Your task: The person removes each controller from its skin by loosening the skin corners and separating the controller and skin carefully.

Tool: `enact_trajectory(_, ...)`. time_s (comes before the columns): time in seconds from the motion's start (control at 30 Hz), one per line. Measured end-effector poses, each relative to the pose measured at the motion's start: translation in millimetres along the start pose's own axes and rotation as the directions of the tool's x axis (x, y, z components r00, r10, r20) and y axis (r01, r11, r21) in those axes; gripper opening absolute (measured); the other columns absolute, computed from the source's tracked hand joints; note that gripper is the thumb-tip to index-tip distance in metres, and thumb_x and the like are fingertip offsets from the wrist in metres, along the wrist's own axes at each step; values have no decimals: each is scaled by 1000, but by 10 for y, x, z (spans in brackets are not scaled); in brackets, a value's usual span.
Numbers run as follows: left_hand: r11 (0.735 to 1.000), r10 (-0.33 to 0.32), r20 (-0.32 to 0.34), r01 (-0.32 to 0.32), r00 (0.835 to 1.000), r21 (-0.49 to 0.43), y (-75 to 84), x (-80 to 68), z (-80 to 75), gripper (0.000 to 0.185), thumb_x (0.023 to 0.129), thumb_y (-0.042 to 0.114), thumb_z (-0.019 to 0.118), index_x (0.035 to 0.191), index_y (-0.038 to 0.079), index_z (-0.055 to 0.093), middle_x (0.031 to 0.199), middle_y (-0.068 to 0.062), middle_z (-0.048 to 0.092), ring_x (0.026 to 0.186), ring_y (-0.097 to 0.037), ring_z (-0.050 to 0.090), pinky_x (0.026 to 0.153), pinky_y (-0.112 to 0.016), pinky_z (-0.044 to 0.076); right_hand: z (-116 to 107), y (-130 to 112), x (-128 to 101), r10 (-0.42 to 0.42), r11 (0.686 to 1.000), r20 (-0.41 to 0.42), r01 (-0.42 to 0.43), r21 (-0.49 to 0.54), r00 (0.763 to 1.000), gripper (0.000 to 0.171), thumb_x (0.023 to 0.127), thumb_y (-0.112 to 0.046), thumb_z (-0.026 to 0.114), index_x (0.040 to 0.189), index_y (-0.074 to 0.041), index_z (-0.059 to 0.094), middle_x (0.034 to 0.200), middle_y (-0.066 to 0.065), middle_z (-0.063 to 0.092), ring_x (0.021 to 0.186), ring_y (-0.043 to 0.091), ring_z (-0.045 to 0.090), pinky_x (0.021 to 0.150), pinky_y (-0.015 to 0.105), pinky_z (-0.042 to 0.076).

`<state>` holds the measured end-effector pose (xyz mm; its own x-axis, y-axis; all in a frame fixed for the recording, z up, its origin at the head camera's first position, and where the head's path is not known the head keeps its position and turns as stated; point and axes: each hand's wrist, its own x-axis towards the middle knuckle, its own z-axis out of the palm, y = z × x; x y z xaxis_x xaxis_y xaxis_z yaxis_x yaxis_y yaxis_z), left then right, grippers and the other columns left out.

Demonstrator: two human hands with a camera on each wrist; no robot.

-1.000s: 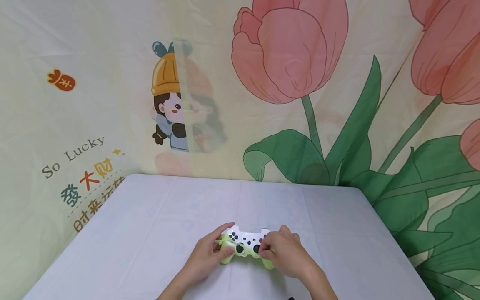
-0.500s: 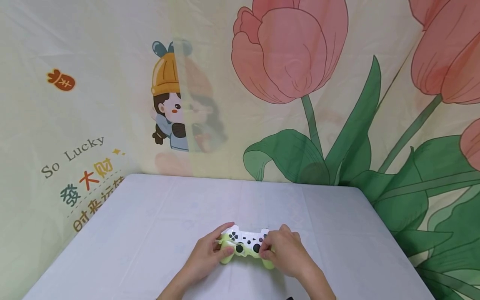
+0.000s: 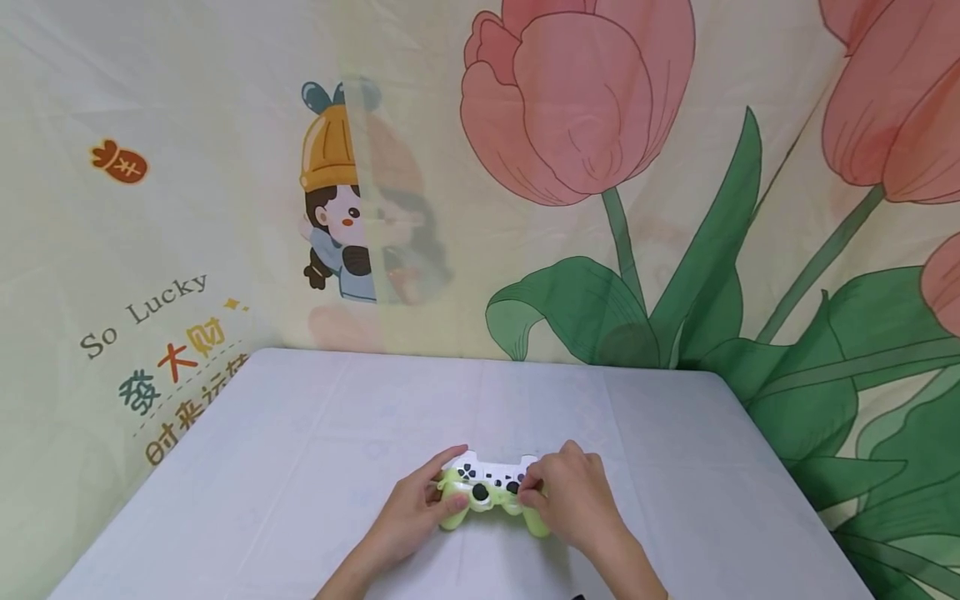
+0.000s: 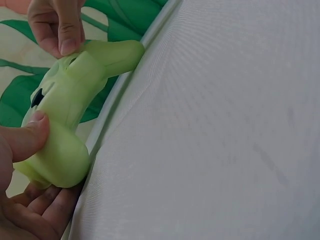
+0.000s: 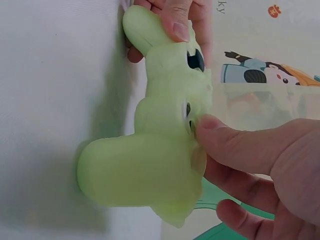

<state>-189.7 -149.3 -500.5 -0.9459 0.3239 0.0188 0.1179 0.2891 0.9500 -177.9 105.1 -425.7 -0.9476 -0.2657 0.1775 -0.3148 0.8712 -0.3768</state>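
Note:
A white game controller [image 3: 491, 472] with black buttons and sticks sits low in the middle of the head view. A light green, soft-looking controller cover [image 3: 536, 523] wraps its grips and lower front; part of the white face shows above. My left hand [image 3: 411, 504] holds the left grip, thumb on the front and fingers behind. My right hand [image 3: 577, 496] pinches the cover's edge beside the right stick, hiding the right-hand buttons. In the right wrist view, my thumb presses the cover [image 5: 125, 170] near an opening. The left wrist view shows the cover [image 4: 65, 95] around both grips.
A white cloth covers the table [image 3: 337, 433]. Behind it hangs a printed curtain [image 3: 420, 333] with tulips and a cartoon figure. A small black object [image 3: 578, 597] peeks in at the bottom edge, too cropped to identify.
The cover's edge, which crossed the controller's front diagonally, now lies around the left stick. My right hand has shifted slightly upward with the cover's edge. My left hand keeps its hold.

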Motion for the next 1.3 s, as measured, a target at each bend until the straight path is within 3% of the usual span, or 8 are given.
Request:
enact_trajectory(0.5,1000,2,-7,-2,1000,-11,-8,11,0,72,97,28,79,161,25,46,129,-13,69,95,-13,71,77,-23,57,51,25,32,-1,1000,-102,0,-10,995,25,72,-26,99,65,-32,76,65,-24,62,74,9,46,75,41,43)
enact_trajectory(0.73,999,2,-19,-3,1000,-46,-9,15,7,71,97,23,79,161,23,47,128,-13,69,91,-13,70,74,-23,55,21,71,42,-55,997,-53,58,59,997,18,74,-27,98,80,-26,81,72,-20,65,77,9,49,75,40,43)
enact_trajectory(0.97,999,-14,-23,13,1000,-30,-9,14,3,71,97,24,79,160,25,47,128,-12,69,90,-12,69,75,-22,54,16,40,61,-105,980,-23,107,165,994,17,82,-21,92,97,-20,83,90,-12,74,90,14,58,85,47,46)
enact_trajectory(1.3,1000,-7,-23,6,1000,-7,-12,27,11,73,96,25,79,161,24,46,122,-10,71,85,-12,68,72,-22,52,62,-50,171,-144,966,42,131,224,989,16,88,-17,88,103,-20,83,97,-10,76,96,15,59,86,46,45)
